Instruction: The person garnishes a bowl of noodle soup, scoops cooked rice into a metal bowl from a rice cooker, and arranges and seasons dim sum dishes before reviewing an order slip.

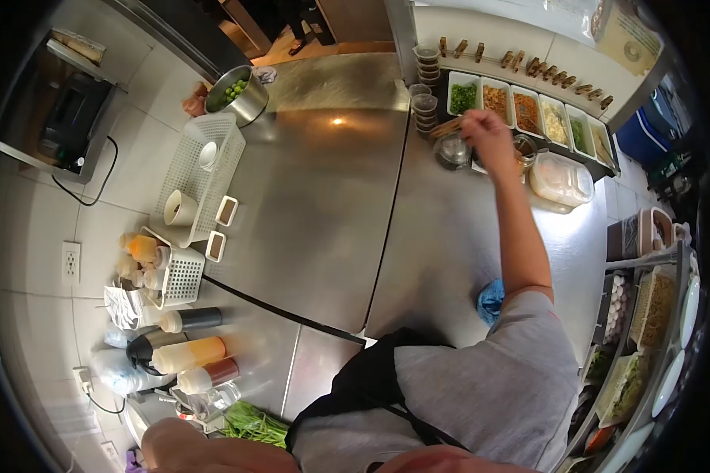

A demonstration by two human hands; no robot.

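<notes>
Stretched out over the far right of the steel counter [442, 229], my right hand [485, 130] has its fingers closed. A brown, wooden-looking piece [446, 128] juts from the fingertips; its exact kind is too small to make out. Just below it stands a round clear jar [452, 151]. Close behind the hand runs a row of white containers with chopped green herbs [464, 97] and brown crumbly toppings [495, 101]. A lidded clear plastic tub [562, 180] is to the right of my wrist. Of my left arm [205, 449], only a part shows at the bottom edge; the hand is out of frame.
Stacked clear cups [424, 110] stand left of the containers. A blue cloth [491, 301] lies by my right elbow. Along the left wall are a white basket [233, 146], a pot of limes [248, 106], squeeze bottles [189, 355] and two small dishes [215, 246]. Shelves [647, 339] stand right.
</notes>
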